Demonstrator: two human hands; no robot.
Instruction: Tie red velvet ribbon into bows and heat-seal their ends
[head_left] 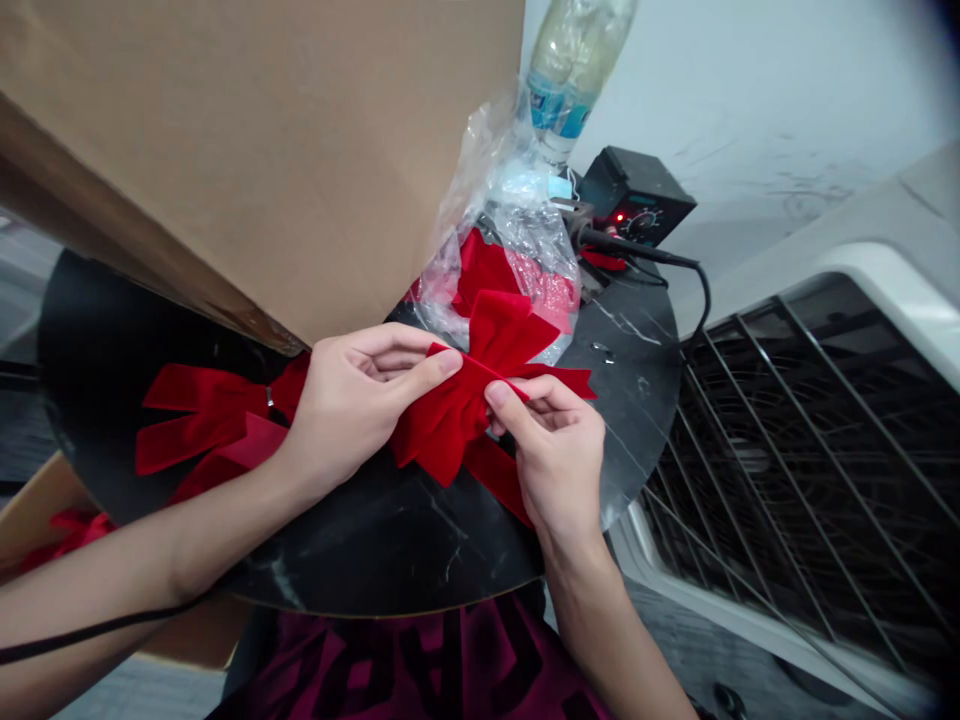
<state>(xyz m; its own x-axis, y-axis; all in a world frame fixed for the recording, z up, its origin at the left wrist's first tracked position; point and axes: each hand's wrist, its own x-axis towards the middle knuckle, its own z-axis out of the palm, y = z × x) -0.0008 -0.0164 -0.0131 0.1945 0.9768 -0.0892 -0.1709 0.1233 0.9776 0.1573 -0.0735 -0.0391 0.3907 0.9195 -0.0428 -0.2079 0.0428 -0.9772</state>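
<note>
Red velvet bow (450,425) pinched at its gathered centre between thumb and fingers of left hand (352,415) and right hand (551,450); judged light, soft, limp, best held at that centre.

Matt red velvet bow (439,435) on a glossy black marble worktop (375,540)

The velvet shows a soft, napped pile — no shine at all — while the worktop is smooth, veined thinly in white. Above them, a brown cardboard sheet (225,170) looks matt and papery, a clear plastic bag (525,220) crinkles with bright glints, and a plastic bottle (570,60) shines. The control box (637,175) is matt black plastic; the dark metal grille (787,470) sits in a smooth white plastic frame (892,270).
</note>
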